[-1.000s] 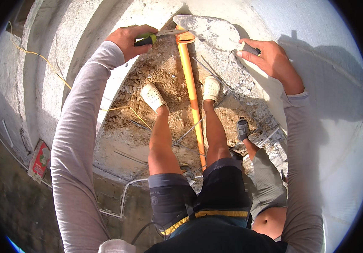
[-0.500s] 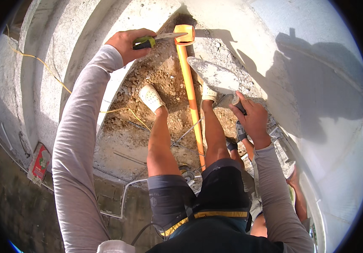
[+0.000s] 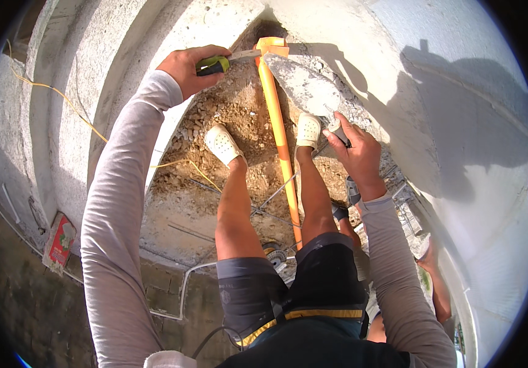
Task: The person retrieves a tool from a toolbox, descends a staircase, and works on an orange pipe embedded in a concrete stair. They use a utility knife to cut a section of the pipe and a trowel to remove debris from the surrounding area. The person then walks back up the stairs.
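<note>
In my left hand [image 3: 187, 70] is a narrow-bladed hand tool [image 3: 215, 64] with a green and black handle. Its blade points right and reaches the orange fitting [image 3: 273, 45] at the far end of a long orange pipe [image 3: 276, 122]. My right hand [image 3: 361, 150] grips the handle of a mason's trowel [image 3: 304, 87], whose broad blade is smeared with pale grey mortar. The trowel's tip overlaps the pipe just below the fitting, close to the other blade's end; whether they touch, I cannot tell. The pipe runs down between my feet.
Curved concrete steps [image 3: 116, 67] rise on the left, with a yellow cord [image 3: 70, 98] across them. Rubble and soil [image 3: 208, 116] lie underfoot, with thin rods. A pale wall [image 3: 460, 122] bounds the right. Another person's arm [image 3: 439, 285] shows at lower right, beside a red packet-bearing left side [image 3: 61, 240].
My right hand has moved up and left, bringing the trowel's tip to the orange pipe. The left hand's tool has shifted slightly right and down, its tip now less visible.
</note>
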Tool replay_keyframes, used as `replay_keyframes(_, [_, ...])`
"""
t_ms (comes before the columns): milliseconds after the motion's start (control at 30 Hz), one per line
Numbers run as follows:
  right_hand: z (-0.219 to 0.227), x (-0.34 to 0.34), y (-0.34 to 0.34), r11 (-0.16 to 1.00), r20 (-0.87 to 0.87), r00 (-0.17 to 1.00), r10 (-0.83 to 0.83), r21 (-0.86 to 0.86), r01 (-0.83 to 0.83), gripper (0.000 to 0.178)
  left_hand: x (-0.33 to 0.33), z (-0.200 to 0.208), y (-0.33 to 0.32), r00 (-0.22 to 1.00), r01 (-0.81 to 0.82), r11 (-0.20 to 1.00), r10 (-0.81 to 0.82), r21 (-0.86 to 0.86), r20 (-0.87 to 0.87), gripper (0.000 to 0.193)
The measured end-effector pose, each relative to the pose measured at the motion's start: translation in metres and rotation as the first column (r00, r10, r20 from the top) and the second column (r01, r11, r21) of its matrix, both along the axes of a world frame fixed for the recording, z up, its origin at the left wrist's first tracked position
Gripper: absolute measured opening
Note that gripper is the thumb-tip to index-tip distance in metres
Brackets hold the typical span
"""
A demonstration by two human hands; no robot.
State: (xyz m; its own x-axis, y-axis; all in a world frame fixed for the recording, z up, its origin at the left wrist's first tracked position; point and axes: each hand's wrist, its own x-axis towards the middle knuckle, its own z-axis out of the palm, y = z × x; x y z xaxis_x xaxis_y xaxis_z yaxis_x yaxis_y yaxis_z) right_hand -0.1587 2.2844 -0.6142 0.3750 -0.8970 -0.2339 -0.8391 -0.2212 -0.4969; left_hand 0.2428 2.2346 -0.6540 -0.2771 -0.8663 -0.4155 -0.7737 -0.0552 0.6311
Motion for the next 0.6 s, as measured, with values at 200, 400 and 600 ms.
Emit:
replay_keyframes(200, [0.006,0.002,-0.002,0.990,0.002,0.998,-0.071,0.124,0.070,0.047,0.005,0.001,0.006,1.000,-0.002,0.999,0.001,-0.046,-0.012,0.046])
replay_keyframes(400, [0.012,0.010,0.002,0.926,0.017,0.981,-0.195,0.333,0.178,0.047,0.010,0.006,0.021,0.996,-0.081,0.996,0.080,-0.045,-0.030,0.046])
replay_keyframes(600, [0.037,0.031,0.008,0.845,-0.038,0.967,-0.251,0.480,0.238,0.044,0.005,0.026,0.033,0.980,-0.197,0.976,0.193,-0.095,-0.047,0.044])
